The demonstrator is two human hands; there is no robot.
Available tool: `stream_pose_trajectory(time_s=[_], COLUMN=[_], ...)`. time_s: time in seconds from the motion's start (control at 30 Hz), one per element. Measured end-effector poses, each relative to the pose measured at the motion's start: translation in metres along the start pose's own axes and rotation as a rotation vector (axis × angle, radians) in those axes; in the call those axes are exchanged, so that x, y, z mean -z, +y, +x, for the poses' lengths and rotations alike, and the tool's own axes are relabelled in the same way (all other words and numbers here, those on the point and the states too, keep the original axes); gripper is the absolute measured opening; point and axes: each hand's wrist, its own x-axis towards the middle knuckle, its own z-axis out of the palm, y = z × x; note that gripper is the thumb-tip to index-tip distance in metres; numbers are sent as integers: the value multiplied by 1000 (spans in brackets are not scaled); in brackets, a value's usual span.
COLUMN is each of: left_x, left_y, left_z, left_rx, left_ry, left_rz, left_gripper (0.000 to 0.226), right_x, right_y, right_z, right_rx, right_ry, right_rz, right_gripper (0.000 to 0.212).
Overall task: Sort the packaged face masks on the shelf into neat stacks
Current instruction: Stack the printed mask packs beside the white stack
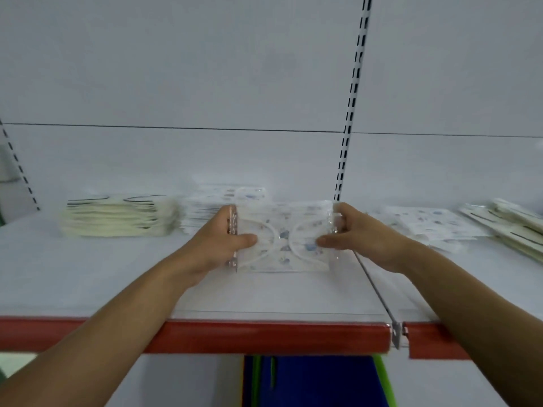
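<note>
Mask bundle [282, 233] sits mid-shelf and is held at both short ends. We can't tell if it rests on the shelf [88, 274] or is just off it. It looks like several printed packs in clear wrap, count unclear.

Left hand [217, 242] is clamped on the left end, thumb flat on top pointing inward, the other fingers curled round the edge and mostly hidden. Right hand [355, 236] mirrors it on the right end, thumb on top, fingers wrapped behind.

Handling, as we judge it:
- The packs are light and floppy.
- The wrap looks glossy, so the packs likely slide over each other and fan out.
- They are not fragile, but the wrap will crease.
- The best hold is the one shown: squeeze both ends inward with thumbs pressing down, so the edges square up.
- A one-handed pinch at a corner would probably let the bundle sag and spill.

Around it:
- A cream stack [117, 220] lies far left.
- A printed stack [232, 192] sits just behind the left hand, a likely home for the bundle.
- Loose printed packs [423, 223] lie to the right, past the divider rail [373, 292].
- Untidy cream packs [511, 227] lie at the far right.
</note>
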Motion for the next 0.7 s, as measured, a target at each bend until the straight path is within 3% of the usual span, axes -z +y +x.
stream_pose_trajectory(time_s=[0.23,0.37,0.5,0.6,0.7], left_x=[8,23,42,53,67], left_y=[1,3,2,6,22], left_z=[7,-1,-10,-3,17], left_rx=[-73,-45,-6,-98,-203], left_ry=[60,-62,-285,-103,132], left_rz=[-46,-76,101,103,-138], left_gripper=[24,26,26,22,35], right_x=[-23,-32,-38,-38,-39], right_y=[-8,-7,-16,-33,-60], right_z=[2,2,-5,3,30], right_rx=[-9,44,4,26,48], right_ry=[115,208,145,212,277], right_rz=[-41,-46,-68,11,231], right_gripper=[70,31,23,33,32])
